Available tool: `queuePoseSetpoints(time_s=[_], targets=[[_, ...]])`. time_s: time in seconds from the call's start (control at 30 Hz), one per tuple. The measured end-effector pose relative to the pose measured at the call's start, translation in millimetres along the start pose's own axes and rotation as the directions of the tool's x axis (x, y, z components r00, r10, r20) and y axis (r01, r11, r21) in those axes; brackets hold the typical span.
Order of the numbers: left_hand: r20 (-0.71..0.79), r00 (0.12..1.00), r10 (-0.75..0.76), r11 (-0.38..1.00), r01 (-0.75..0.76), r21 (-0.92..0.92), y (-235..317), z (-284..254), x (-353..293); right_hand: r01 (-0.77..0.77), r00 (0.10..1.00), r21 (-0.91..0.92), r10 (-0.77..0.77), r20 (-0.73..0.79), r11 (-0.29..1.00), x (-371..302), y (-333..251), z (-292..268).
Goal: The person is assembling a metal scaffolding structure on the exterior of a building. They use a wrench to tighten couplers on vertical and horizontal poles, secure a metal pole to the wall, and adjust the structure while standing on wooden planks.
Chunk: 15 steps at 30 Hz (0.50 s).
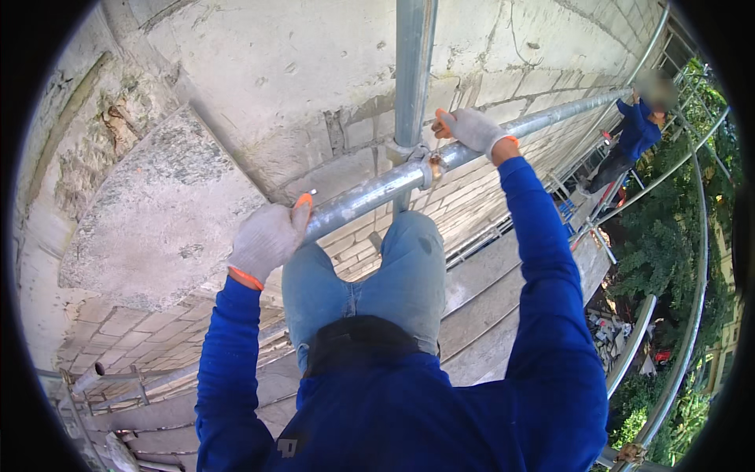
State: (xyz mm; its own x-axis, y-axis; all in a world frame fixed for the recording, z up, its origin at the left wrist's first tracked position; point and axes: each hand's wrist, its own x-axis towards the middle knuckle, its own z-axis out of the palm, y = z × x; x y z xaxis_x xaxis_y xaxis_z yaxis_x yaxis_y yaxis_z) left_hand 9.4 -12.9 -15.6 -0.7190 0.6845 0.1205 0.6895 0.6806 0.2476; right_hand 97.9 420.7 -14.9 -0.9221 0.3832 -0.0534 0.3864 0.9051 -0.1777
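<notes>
A grey metal scaffold pipe (366,194) runs slanting across in front of my legs, up toward the far right. My left hand (269,236), in a pale knit glove with orange edging, is closed round its near left end. A small whitish bit (313,192) shows at that thumb's tip; I cannot tell what it is. My right hand (473,132), gloved alike, lies over the pipe with its fingers curled just beyond a rusty clamp (431,167). What those fingers pinch is hidden. The clamp joins the pipe to an upright pole (414,79).
A rough concrete wall (314,71) rises ahead, with a speckled slab (165,216) sticking out at left. Planks (484,315) lie below me. Curved rails (696,291) and trees (664,236) are at right. Another person (629,138) in blue stands on the scaffold, far right.
</notes>
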Motion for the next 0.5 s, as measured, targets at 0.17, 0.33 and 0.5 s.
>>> queuePoseSetpoints(time_s=[0.17,0.33,0.5], targets=[[0.161,0.983,-0.084,0.996,0.078,0.043,2.1,-3.0,-1.2,0.057,0.988,0.113,-0.040,-0.151,0.992,6.2,12.2,-4.1],[0.175,0.980,-0.089,0.995,0.080,0.062,4.7,0.3,2.5,0.300,0.856,0.271,-0.132,-0.500,0.915,-23.5,-18.8,-93.8],[0.134,0.989,-0.061,0.998,0.060,0.015,-3.8,7.1,5.0,0.368,0.740,0.227,-0.136,-0.659,0.901,-43.2,-29.4,-167.8]])
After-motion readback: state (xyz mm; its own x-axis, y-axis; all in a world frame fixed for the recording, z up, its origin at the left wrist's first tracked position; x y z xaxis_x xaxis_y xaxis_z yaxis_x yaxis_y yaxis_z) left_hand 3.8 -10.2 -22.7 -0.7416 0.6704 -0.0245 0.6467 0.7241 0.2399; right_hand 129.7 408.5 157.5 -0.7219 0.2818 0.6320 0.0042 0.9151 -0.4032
